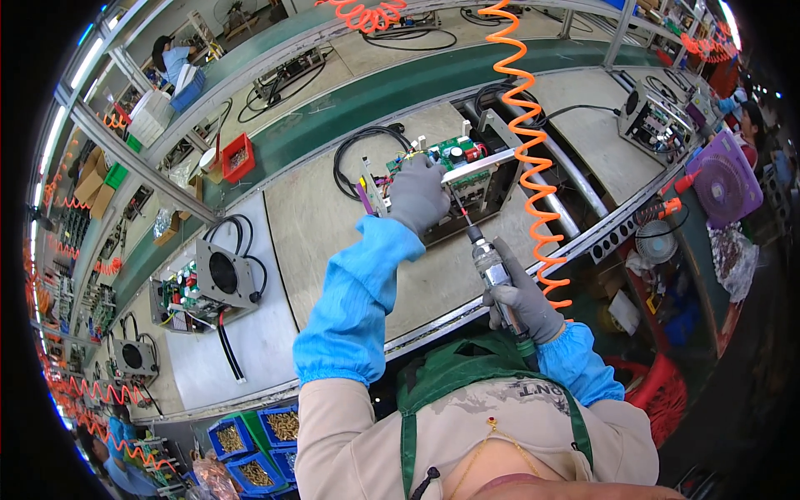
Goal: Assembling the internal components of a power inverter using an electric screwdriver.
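A partly assembled electrical unit with a green circuit board, metal plates and a coiled black cable stands on the bench in front of me. My left hand, in a grey glove, rests on this unit, its fingers bent down among the board's parts. What the fingertips grip is hidden. My right hand, gloved too, is closed around a silver air screwdriver. The tool tilts up toward the unit, its thin bit reaching the near side below the board. Whether the bit sits on a screw is too small to tell.
An orange coiled hose hangs just right of the unit. Another unit with a round fan stands at left, a third unit at far right. Beyond are a red bin and a metal frame. Blue screw bins sit lower left.
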Demonstrator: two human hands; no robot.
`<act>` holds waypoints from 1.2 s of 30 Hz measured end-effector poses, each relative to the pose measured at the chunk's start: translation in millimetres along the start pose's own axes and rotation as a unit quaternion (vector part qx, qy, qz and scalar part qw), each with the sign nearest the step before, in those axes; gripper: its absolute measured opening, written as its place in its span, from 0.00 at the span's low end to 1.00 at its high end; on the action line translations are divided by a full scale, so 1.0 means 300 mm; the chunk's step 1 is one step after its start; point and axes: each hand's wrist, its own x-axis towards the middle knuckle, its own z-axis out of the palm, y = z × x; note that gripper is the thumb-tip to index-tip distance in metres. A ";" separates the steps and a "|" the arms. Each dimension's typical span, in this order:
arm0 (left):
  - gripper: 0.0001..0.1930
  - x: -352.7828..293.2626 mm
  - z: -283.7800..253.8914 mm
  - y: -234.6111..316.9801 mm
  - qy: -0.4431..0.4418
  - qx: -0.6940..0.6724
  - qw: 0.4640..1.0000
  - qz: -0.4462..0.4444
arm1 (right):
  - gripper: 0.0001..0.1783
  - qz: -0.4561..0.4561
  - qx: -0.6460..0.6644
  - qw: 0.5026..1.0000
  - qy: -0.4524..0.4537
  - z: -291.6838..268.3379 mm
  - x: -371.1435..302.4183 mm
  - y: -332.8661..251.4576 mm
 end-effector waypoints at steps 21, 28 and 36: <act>0.16 -0.410 0.384 0.521 -0.231 -0.415 0.880 0.026 | 0.28 0.282 -0.622 0.724 -0.095 -0.739 -0.075 -0.275; 0.17 -0.562 0.342 0.287 -0.146 -0.408 0.882 -0.184 | 0.19 0.383 -0.609 0.686 -0.106 -0.820 0.059 -0.448; 0.27 -0.776 0.318 -0.022 -0.040 -0.416 0.802 -0.426 | 0.13 0.298 -0.745 0.584 0.124 -0.928 0.074 -0.286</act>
